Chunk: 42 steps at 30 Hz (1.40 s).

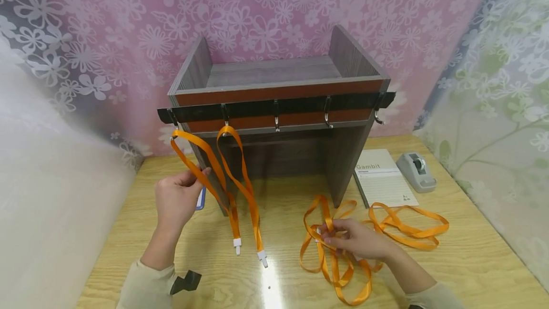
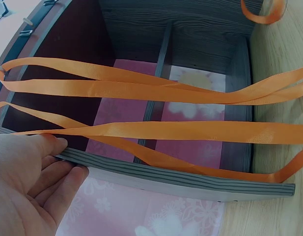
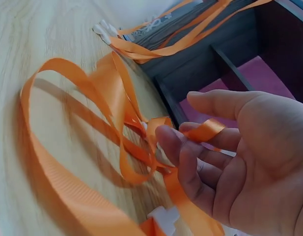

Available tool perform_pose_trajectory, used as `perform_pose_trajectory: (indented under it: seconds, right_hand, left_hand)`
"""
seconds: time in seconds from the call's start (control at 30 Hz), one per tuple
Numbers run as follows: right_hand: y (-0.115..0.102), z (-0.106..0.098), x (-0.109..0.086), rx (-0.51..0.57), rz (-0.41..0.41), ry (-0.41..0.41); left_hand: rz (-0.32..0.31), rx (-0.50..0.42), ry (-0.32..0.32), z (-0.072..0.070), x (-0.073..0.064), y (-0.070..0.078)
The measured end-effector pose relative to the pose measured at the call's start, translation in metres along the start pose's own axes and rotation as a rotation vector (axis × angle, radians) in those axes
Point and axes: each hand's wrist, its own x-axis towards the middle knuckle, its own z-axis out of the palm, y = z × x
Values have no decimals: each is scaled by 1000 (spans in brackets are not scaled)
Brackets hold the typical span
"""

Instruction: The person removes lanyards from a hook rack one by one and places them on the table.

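Two orange lanyards hang by their loops from the leftmost hooks of a black hook rail (image 1: pixel 253 108), their white clips low over the table. Beside the first hanging lanyard (image 1: pixel 235 223), my left hand (image 1: pixel 177 200) grips the front edge of the grey wooden shelf's left side panel (image 2: pixel 190 177), thumb on one side and fingers on the other. My right hand (image 1: pixel 359 241) is at a tangle of orange lanyards on the table. Its curled fingers hold one lanyard (image 3: pixel 206 131), whose ribbon runs across them; the thumb stands away. Another white clip (image 3: pixel 163 219) lies below.
Right of the tangle lies another looped orange lanyard (image 1: pixel 429 246). A notebook (image 1: pixel 383 175) and a grey tape dispenser (image 1: pixel 418 173) are behind it. A blue-edged item (image 1: pixel 200 200) shows partly behind my left hand. Three hooks farther right on the rail are bare.
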Motion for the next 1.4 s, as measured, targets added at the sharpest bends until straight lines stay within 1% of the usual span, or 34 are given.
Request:
perform_pose_trajectory:
  seconds: [0.17, 0.3, 0.4, 0.47, 0.67, 0.8, 0.9, 1.07, 1.2, 1.3, 1.4]
  right_hand:
    - [4, -5, -2, -12, 6, 23]
    - [4, -9, -7, 3, 14, 61]
    - [3, -12, -9, -5, 3, 87]
    - [1, -14, -9, -15, -19, 102]
    - [-16, -18, -7, -56, -60, 158]
    - [-28, -20, -5, -98, -58, 191]
    - [-36, -21, -4, -120, -86, 204]
    - [-48, -23, 0, -123, -162, 200]
    - [-58, -25, 2, -131, -181, 189]
    - [-64, -25, 5, -155, -189, 197]
    - [-70, -23, 8, -162, -210, 201]
  left_hand:
    - [32, 14, 14, 1, 1, -1]
    - [28, 9, 12, 1, 1, -2]
    - [23, 7, 9, 1, 1, -2]
    - [25, 11, 7, 1, 1, -2]
    - [33, 36, 11, 0, 1, -3]
    - [40, 34, 13, 0, 1, -2]
    - [39, 30, 11, -1, 1, -2]
    - [25, 21, 12, 0, 1, -3]
    - [34, 22, 13, 0, 1, -3]
    - [43, 22, 9, 0, 2, -3]
    - [27, 13, 2, -1, 1, -3]
